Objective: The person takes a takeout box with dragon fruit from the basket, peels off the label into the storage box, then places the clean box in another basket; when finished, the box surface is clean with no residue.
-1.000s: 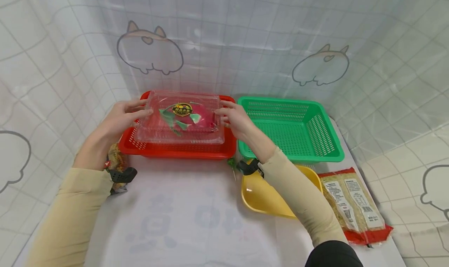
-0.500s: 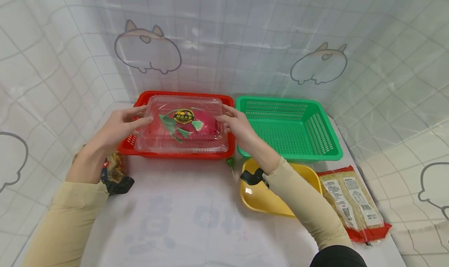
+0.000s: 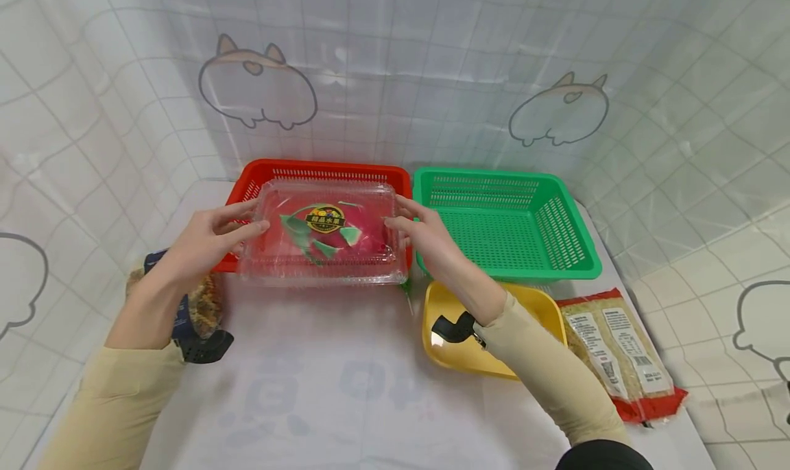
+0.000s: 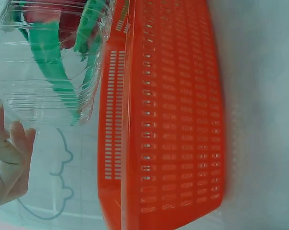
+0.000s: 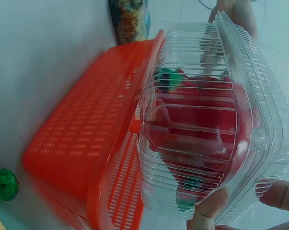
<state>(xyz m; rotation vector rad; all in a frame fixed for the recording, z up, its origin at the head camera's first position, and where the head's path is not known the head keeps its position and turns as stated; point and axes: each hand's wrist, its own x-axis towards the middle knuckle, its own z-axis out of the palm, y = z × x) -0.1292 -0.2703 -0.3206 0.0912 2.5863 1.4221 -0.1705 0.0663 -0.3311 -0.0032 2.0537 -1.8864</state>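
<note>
A clear plastic clamshell box with a black and gold label holds a dragon fruit, pink with green scales. My left hand grips its left end, thumb on top; my right hand pinches the opposite end. The box is raised over the red basket, overlapping its front rim in the head view. In the left wrist view the box is beside the basket's rim, with left fingers at its edge. The right wrist view shows right fingers at the lid's rim.
To the right stands a green basket, with a yellow basin in front. A red-edged bag of grain lies far right. A dark blue packet sits under the left forearm, and a small green item lies by the red basket.
Both hands have brought the boxed dragon fruit toward the body, from over the red basket's middle to past its front rim. The baskets stay in place.
</note>
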